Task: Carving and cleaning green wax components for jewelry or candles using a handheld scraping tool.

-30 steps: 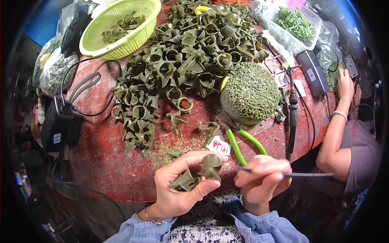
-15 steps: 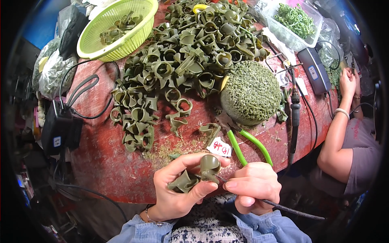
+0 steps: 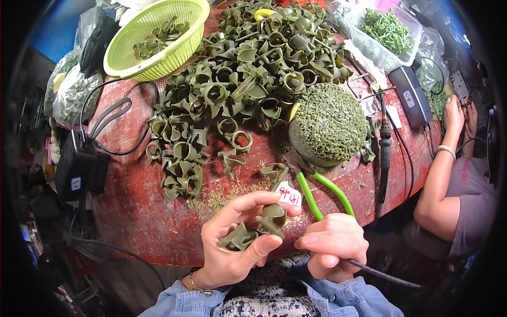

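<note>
My left hand [image 3: 228, 259] is closed around a curved olive-green moulded piece [image 3: 273, 212], pinched between thumb and fingers. A second piece of the same colour [image 3: 239, 238] lies against its palm, perhaps joined to the first; I cannot tell. To the right, my right hand [image 3: 335, 240] grips a thin dark rod-like tool [image 3: 384, 274], whose tail sticks out toward the lower right. Its working tip does not show clearly. A small gap separates the right fingertips from the held piece. Pliers with bright green handles [image 3: 337, 190] rest just beyond the right hand, and a white paper tag [image 3: 291, 196] beyond the left fingers.
A heap of olive-green pieces [image 3: 248, 84] covers the red table [image 3: 132, 222]. Beside it stand a round block of green granules [image 3: 328, 127], a yellow-green basket [image 3: 158, 66] and a clear tub [image 3: 388, 55]. Black adapter and cables [image 3: 79, 164] sit left; another person's arm [image 3: 441, 179] right.
My right hand has drawn slightly away from the held piece; the rod's front part, seen at the piece before, no longer shows. The piece has turned a little in my left fingers.
</note>
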The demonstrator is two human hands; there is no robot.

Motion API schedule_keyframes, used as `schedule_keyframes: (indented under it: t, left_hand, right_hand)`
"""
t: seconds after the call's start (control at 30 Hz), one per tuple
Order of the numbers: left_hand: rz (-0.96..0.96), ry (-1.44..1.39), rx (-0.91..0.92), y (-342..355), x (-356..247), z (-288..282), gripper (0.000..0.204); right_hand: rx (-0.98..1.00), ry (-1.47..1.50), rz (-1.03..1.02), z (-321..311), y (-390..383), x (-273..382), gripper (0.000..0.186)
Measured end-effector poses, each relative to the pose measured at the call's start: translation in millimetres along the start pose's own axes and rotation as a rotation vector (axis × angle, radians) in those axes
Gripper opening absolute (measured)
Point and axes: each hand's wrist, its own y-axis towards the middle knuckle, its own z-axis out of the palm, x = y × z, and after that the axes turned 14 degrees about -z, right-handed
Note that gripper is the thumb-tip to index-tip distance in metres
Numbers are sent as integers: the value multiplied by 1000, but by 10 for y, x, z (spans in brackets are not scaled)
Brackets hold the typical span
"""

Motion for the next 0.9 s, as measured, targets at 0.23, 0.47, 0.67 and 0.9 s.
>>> schedule_keyframes:
  t: [0.23,0.47,0.67,0.9]
  left_hand:
    - [-41,-65,102,1,1,-89,46]
    - [-78,-116,160,-18,-26,-91,44]
    - [-88,-135,170,-1,2,-113,45]
    - [-99,-173,208,11,18,-144,46]
  right_hand:
    - [-85,-122,6,42,-40,-11,21]
    - [-20,-160,49,48,-8,37,24]
    - [147,-23,-38,11,66,-1,24]
    - [19,-19,20,44,-2,11,20]
